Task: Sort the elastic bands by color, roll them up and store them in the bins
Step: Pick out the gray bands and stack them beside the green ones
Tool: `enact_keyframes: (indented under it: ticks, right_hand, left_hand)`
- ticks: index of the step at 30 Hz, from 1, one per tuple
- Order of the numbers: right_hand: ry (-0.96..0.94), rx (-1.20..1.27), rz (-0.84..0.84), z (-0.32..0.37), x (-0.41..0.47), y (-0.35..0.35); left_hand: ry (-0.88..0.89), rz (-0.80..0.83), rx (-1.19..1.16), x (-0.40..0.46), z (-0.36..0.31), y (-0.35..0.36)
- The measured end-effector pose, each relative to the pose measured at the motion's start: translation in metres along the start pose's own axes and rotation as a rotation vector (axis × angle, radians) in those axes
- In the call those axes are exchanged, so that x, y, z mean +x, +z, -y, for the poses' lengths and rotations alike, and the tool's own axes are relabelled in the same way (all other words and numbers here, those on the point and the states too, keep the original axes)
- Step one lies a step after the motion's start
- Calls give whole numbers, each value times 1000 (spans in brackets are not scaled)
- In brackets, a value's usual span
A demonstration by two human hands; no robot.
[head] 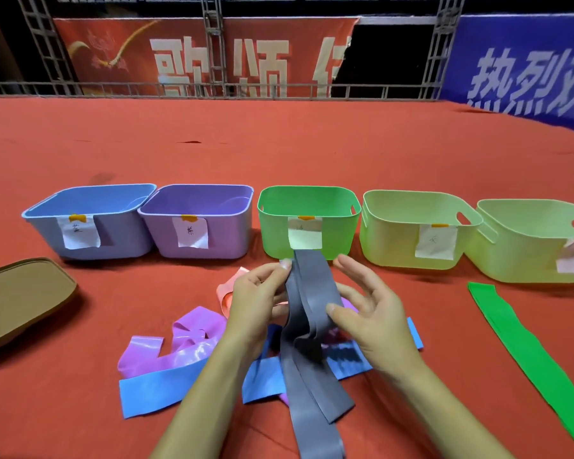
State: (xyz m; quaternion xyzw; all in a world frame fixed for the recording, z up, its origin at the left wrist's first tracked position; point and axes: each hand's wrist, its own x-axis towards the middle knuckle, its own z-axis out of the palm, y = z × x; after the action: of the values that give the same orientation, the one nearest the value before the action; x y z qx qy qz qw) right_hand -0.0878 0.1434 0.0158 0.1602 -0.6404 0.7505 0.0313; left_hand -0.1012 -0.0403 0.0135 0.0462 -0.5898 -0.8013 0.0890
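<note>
Up close, the left hand (257,299) pinches the top edge of a grey band (307,329) between thumb and fingertips, while the right hand (367,313) grips its side with fingers spread. Its doubled length hangs over blue (156,392), purple (193,339) and pink (227,289) bands on the red cloth (279,154). Beyond stand five labelled bins (307,223); a green band (524,346) lies apart to the right.

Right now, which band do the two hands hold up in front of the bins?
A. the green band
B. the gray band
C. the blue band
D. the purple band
B: the left hand and the right hand both pinch the gray band, while the green band, the purple band and the blue band lie on the red cloth.
</note>
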Motion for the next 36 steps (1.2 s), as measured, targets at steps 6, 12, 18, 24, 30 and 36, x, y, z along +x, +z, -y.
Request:
enact_keyframes:
  ticks: [6,12,18,24,30,36]
  right_hand:
    - [-31,-199,-59,-1,-2,-14]
    - [-79,-310,-211,0,-6,-18]
    - [-78,-109,-286,14,8,-15]
    - [-120,-145,-211,25,12,-15]
    - [-29,-26,-124,30,13,-20]
    - [35,50,-183,28,10,-14]
  left_hand:
    - [96,48,77,-10,5,16]
    - [214,57,184,-24,4,34]
    - [237,8,179,-29,-2,40]
    - [248,-39,169,-33,-8,41]
    - [208,-41,117,-35,-15,39]
    - [197,45,123,-38,-18,41]
